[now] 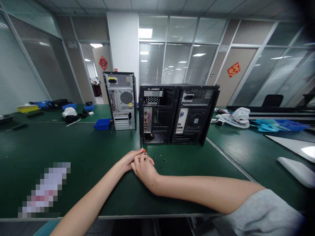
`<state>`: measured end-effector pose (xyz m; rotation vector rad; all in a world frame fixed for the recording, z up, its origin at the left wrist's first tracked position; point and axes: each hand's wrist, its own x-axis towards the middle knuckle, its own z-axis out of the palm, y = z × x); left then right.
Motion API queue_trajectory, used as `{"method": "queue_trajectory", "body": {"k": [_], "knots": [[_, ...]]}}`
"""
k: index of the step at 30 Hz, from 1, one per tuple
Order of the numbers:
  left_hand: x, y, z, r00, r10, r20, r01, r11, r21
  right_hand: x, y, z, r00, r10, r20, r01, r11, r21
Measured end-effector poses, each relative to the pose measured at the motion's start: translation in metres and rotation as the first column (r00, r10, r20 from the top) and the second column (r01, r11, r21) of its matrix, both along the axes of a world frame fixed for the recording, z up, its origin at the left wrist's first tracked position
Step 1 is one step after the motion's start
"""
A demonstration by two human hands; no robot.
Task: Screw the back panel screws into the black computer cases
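Observation:
My left hand (129, 159) and my right hand (145, 167) meet at the screwdriver (144, 150), both closed around its handle. Only a bit of orange handle and the thin shaft show; my fingers cover the rest. The shaft points up and away, its tip at the lower left corner of the black computer case (157, 135), by the edge of the rear panel. That case stands upright, its back facing me, with gaps in the panel where the inside shows. A few small dark screws (160, 156) lie on the green tabletop just right of my hands.
A second black computer case (195, 113) adjoins on the right, and a silver-backed case (121, 101) stands to the left. Farther out are a small blue tray (102, 124), a white device (241, 116), light-blue gloves (265, 125) and a blurred-out flat item (46, 188).

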<state>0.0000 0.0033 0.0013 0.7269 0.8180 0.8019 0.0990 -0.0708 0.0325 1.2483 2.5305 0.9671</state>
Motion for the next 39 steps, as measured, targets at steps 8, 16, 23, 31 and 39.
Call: {"method": "queue_trajectory", "body": {"k": [8,16,23,31,39], "knots": [[0.0,0.001,-0.001,1.0,-0.009,-0.013,0.01,1.0,0.025,0.003,0.0,0.003,0.997,-0.006,-0.074,0.007,1.0,0.014],[0.004,-0.007,0.011,0.997,0.064,-0.037,-0.065,0.998,-0.016,0.007,0.001,0.006,0.999,0.0,-0.05,0.002,0.999,0.044],[0.003,-0.006,0.01,0.997,0.07,-0.033,-0.071,0.997,-0.015,0.011,0.004,0.001,0.989,0.005,-0.148,0.001,0.999,0.039],[0.002,-0.003,0.006,0.999,0.036,-0.011,-0.036,0.997,-0.065,0.011,0.007,-0.002,0.977,-0.036,-0.208,0.04,0.999,0.016],[0.002,0.0,0.002,1.0,-0.015,0.008,0.016,0.992,-0.125,0.011,0.007,-0.002,0.969,-0.091,-0.228,0.092,0.996,-0.005]]}}
